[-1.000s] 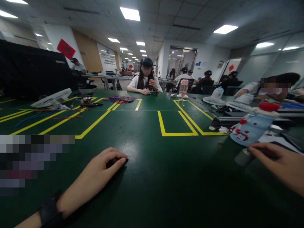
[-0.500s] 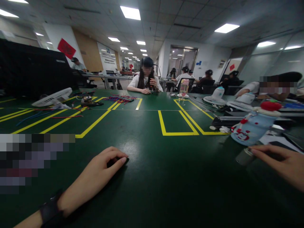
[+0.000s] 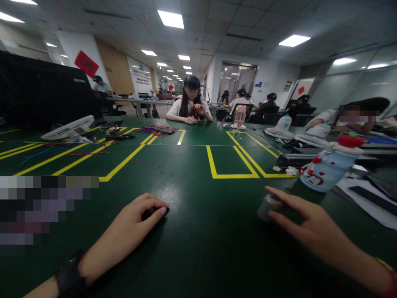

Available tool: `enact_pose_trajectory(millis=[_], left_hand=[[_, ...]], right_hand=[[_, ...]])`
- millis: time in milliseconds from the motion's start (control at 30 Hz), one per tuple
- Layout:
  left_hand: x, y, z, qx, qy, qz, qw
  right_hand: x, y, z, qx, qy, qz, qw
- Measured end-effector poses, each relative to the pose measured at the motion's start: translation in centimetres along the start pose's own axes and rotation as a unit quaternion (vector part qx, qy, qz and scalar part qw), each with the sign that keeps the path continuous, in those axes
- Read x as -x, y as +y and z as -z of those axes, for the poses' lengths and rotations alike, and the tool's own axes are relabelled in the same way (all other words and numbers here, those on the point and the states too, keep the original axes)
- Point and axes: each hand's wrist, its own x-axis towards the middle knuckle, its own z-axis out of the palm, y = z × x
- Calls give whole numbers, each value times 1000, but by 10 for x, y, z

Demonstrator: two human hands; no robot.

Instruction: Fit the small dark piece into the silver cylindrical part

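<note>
My left hand rests on the green table left of the middle, its thumb and fingertips pinched together. Something small and dark shows at those fingertips, too little of it to name. To the right, my right hand has its thumb and fingers on the sides of a small grey cylinder with a lighter, metal-looking top. The cylinder stands roughly upright, slightly blurred, at or just above the tabletop. Part of it is hidden behind the fingers.
A light blue bottle with a red top stands beyond my right hand. White fans, papers and a pink bottle lie farther right. Tangled wires and yellow tape lines cross the far table. A person sits opposite.
My right hand has moved left with the grey cylinder, away from beside the blue bottle toward the middle of the table. My left hand has stayed almost still.
</note>
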Motion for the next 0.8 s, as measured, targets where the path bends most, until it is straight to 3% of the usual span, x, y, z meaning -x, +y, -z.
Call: enact_pose_trajectory(millis=[100, 200, 333, 533, 600, 700, 800], left_hand=[[2, -1, 0, -7, 13, -7, 1000], [5, -1, 1, -18, 21, -21, 999], [5, 20, -4, -17, 21, -50, 998], [-17, 93, -24, 61, 15, -117, 991], [-24, 107, -27, 82, 7, -123, 989], [-29, 106, -25, 96, 20, -105, 990], [-26, 89, -24, 86, 25, -80, 993]], right_hand=[[-17, -64, -36, -97, -79, 125, 984], [-29, -96, -62, -161, -86, 160, 970], [-34, -94, -80, -219, -68, 105, 968], [-36, -89, -81, -288, -84, 86, 950], [-37, -92, -79, -292, -86, 92, 948], [-36, -93, -76, -275, -72, 109, 952], [-35, -91, -77, -244, -56, 126, 960]])
